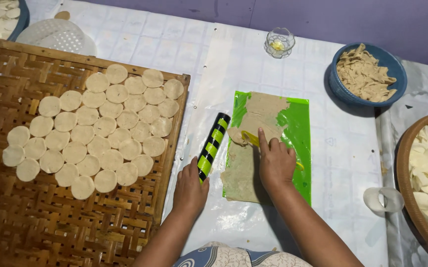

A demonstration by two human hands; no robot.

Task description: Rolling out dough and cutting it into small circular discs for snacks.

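A white plastic sheet (293,99) is spread over the surface under everything. On its left, a large woven bamboo tray (36,217) is laid, and rows of pale round dough discs (95,133) are set out on it, touching or overlapping at their edges. At the right edge, a brown basket (405,163) filled with white chips is partly seen. A blue bowl (342,89) heaped with tan dough scraps is placed at the upper right. In the middle, a green mat (298,128) is covered in part by a thin rolled dough sheet (261,111). The right hand (275,163) is pressed down on that sheet, its grip closed on a yellow cutter (249,137), the forefinger stretched along it. Just left of the mat, a black-and-green striped rolling pin (213,146) is lying tilted; its near end is clasped by the left hand (190,188). A small glass cup (279,42) is set at the top.
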